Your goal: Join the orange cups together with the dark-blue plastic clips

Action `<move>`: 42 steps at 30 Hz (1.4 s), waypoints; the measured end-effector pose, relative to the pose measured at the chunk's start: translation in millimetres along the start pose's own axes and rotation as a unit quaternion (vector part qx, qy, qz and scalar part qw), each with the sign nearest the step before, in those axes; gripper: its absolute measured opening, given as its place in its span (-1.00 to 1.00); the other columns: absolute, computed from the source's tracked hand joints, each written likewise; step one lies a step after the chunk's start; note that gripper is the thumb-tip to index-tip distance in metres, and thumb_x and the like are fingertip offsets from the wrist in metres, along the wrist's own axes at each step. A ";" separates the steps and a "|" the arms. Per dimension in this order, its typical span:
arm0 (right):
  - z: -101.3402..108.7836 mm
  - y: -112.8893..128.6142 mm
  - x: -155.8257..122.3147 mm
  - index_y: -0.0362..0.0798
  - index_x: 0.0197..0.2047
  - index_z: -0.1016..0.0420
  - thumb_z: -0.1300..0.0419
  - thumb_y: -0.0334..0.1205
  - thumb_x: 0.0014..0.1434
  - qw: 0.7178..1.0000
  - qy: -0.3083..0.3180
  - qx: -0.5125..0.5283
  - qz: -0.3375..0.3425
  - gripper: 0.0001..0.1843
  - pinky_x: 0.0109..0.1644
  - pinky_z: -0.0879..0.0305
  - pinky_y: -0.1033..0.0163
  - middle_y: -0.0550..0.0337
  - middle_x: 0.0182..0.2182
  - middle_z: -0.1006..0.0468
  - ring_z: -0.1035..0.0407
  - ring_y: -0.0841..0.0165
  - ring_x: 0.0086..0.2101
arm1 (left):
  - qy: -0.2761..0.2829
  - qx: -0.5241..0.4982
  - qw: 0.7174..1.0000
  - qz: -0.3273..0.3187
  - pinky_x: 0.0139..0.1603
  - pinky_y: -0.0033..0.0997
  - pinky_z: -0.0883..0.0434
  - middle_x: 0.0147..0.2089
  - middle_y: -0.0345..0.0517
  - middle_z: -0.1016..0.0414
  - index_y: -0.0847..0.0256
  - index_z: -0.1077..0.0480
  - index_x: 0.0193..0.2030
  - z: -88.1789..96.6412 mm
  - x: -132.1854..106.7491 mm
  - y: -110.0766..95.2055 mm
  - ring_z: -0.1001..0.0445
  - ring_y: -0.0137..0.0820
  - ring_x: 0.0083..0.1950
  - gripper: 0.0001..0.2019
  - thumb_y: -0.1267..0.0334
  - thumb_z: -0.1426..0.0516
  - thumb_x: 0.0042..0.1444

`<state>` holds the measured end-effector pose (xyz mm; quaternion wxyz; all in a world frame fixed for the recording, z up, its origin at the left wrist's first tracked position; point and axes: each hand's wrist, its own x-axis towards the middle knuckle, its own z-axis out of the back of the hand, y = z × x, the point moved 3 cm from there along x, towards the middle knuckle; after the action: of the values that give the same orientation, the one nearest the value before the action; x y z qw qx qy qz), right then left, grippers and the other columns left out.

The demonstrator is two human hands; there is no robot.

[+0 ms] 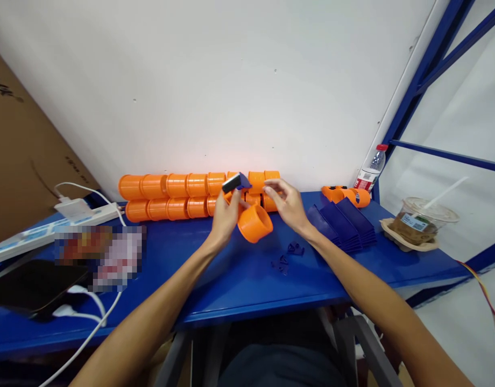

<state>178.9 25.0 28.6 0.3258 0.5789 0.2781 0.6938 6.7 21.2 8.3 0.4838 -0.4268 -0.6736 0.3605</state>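
My left hand [226,213] is closed on an orange plastic cylinder [255,223] that has a dark blue flat piece [236,183] sticking up from its top. It is held just above the blue table [231,279]. My right hand [287,204] hovers right beside the cylinder, fingers spread and holding nothing. Behind both hands lie two rows of orange cylinders [170,194] against the white wall. Small blue clips [290,255] lie on the table below my right wrist.
A stack of dark blue flat pieces [344,223] lies to the right, with more orange parts [346,194] and a water bottle [370,169] behind. A drink cup with a straw [421,223] stands far right. A white power strip [49,226], cables and a dark phone [33,285] are on the left.
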 end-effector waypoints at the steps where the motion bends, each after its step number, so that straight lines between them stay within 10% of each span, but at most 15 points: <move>1: 2.2 5.7 -2.8 0.05 0.02 -0.56 -0.17 -0.18 0.30 0.995 -0.031 -0.069 0.058 -0.74 0.13 -0.38 0.06 0.07 -0.10 -0.62 -0.46 0.19 -0.03 | -0.034 0.003 0.999 -0.018 -0.33 -0.46 -0.41 -0.50 -0.25 -0.50 0.20 -0.47 -0.11 5.8 5.5 -0.3 -0.50 -0.38 -0.45 -0.76 0.08 -0.27 0.24; 6: -14.4 22.9 -20.8 0.04 0.39 -0.30 -0.09 -0.53 0.12 0.883 0.108 -0.342 0.304 -0.23 0.30 -0.22 -0.14 -0.04 0.30 -0.41 -0.23 0.03 0.26 | -0.120 -0.011 0.991 -0.056 -0.31 -0.49 -0.41 -0.47 -0.29 -0.47 0.18 -0.43 -0.16 23.0 18.7 -5.7 -0.47 -0.42 -0.42 -0.78 0.06 -0.21 0.27; 12: -34.1 9.2 -29.7 -0.05 0.46 -0.17 -0.06 -0.58 0.17 0.769 0.198 -0.494 0.355 -0.20 0.30 -0.19 -0.15 -0.09 0.48 -0.15 -0.03 -0.02 0.38 | -0.060 0.010 0.997 -0.052 -0.27 -0.56 -0.42 -0.40 -0.24 -0.47 0.18 -0.42 -0.30 13.3 9.7 -11.6 -0.47 -0.45 -0.33 -0.79 0.11 -0.29 0.20; 18: -11.5 19.4 -13.5 -0.13 0.45 -0.13 -0.09 -0.49 0.17 0.800 0.121 -0.502 0.306 -0.23 0.27 -0.21 -0.11 -0.13 0.36 -0.33 -0.14 -0.01 0.29 | 0.010 -0.036 0.999 -0.009 -0.28 -0.49 -0.52 -0.23 -0.17 -0.57 0.09 -0.32 0.22 9.1 1.7 -11.7 -0.61 -0.40 -0.29 -0.44 -0.06 -0.31 0.16; 25: 84.8 19.5 22.4 -0.20 0.31 -0.27 -0.11 -0.48 0.05 0.810 -0.076 -0.574 0.092 -0.29 0.13 -0.32 -0.10 -0.21 0.19 -0.41 -0.30 -0.04 0.09 | -0.004 -0.019 1.000 -0.010 -0.32 -0.40 -0.56 -0.29 -0.15 -0.58 0.18 -0.26 0.21 10.5 4.2 -8.4 -0.67 -0.31 -0.35 -0.41 -0.13 -0.23 0.20; 33: 128.7 -21.6 36.6 -0.09 -0.01 -0.51 -0.21 -0.40 0.00 0.763 0.218 -0.589 -0.154 -0.58 -0.34 -0.19 0.27 0.00 -0.06 -0.61 -0.48 0.24 -0.25 | 0.000 -0.009 1.000 -0.010 -0.36 -0.38 -0.58 -0.35 -0.17 -0.57 0.19 -0.30 0.12 10.1 4.0 -8.5 -0.65 -0.33 -0.40 -0.52 -0.09 -0.19 0.23; 42: 117.9 -52.6 59.7 -0.11 0.01 -0.52 -0.26 -0.47 0.00 0.750 0.318 -0.544 -0.200 -0.55 -0.33 -0.24 0.36 0.02 -0.05 -0.66 -0.54 0.26 -0.16 | 0.001 -0.004 1.000 -0.016 -0.39 -0.41 -0.56 -0.35 -0.17 -0.57 0.20 -0.31 0.07 10.8 4.6 -8.6 -0.63 -0.36 -0.44 -0.56 -0.08 -0.17 0.25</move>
<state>294.9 105.6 46.2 0.6098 -0.0195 0.0508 0.7907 -6.4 21.4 14.7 0.4886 -0.4184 -0.6812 0.3496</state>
